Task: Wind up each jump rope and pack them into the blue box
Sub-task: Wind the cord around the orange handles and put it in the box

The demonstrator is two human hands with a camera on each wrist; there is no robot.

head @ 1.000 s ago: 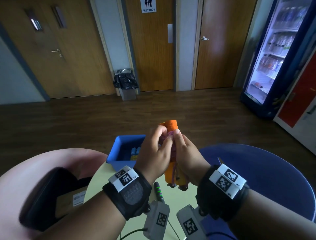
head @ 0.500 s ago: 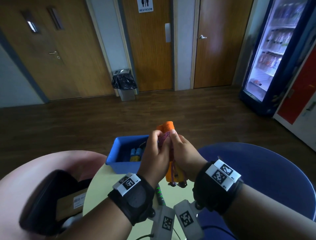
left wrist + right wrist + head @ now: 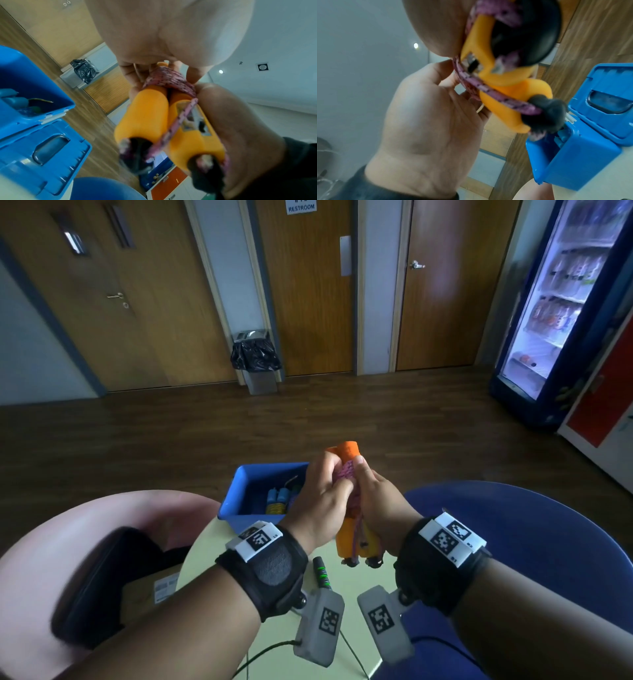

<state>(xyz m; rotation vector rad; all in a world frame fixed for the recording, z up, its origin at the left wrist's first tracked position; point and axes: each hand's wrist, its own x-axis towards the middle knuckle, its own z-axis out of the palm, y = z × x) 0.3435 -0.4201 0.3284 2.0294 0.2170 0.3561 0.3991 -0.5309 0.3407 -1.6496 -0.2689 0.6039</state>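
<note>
Both hands hold one jump rope upright above the small table: two orange-yellow handles (image 3: pixel 349 537) side by side, with pink speckled cord (image 3: pixel 345 472) wound round their upper part. My left hand (image 3: pixel 325 501) grips the bundle from the left and my right hand (image 3: pixel 380 505) from the right, thumbs near the cord at the top. The left wrist view shows the handles (image 3: pixel 150 119) and the cord (image 3: pixel 169 79) pinched between fingers. The open blue box (image 3: pixel 239 498) stands just behind, with a wound blue-handled rope (image 3: pixel 278 499) inside. A black and green rope handle (image 3: pixel 321 573) lies on the table.
The pale round table (image 3: pixel 205 549) is small. A pink chair (image 3: pixel 41 570) with a black bag sits at left, a blue chair (image 3: pixel 534 529) at right. The box lid (image 3: pixel 607 100) hangs open. Doors, a bin (image 3: pixel 256 361) and a drinks fridge (image 3: pixel 555 313) stand beyond.
The hands and the rope bundle stay in much the same place. The head view has tipped slightly down, and the fingers have shifted a little on the cord.
</note>
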